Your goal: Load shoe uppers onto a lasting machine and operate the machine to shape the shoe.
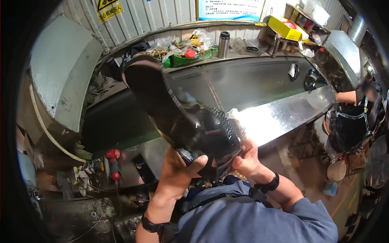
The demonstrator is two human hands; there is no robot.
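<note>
Both my hands hold a glossy black shoe (pixel 178 121) above the near edge of a belt conveyor. Its long dark sole points up and to the left, slightly smeared by motion. A ribbed edge runs along its right part, and I cannot tell whether a second shoe overlaps it there. My left hand (pixel 182 166) grips the lower left side, with the thumb laid across the black surface. At the lower right side, my right hand (pixel 246 160) pinches the edge, next to some whitish material. The fingers beneath are hidden.
Across the dark belt (pixel 251 81) lie two black shoes (pixel 293 71) at the far right. A steel bottle (pixel 223 44) stands behind, beside a green tray (pixel 186 60) of scraps. A red power tool (pixel 114 162) sits left; a co-worker's arm (pixel 346 97) reaches in at right.
</note>
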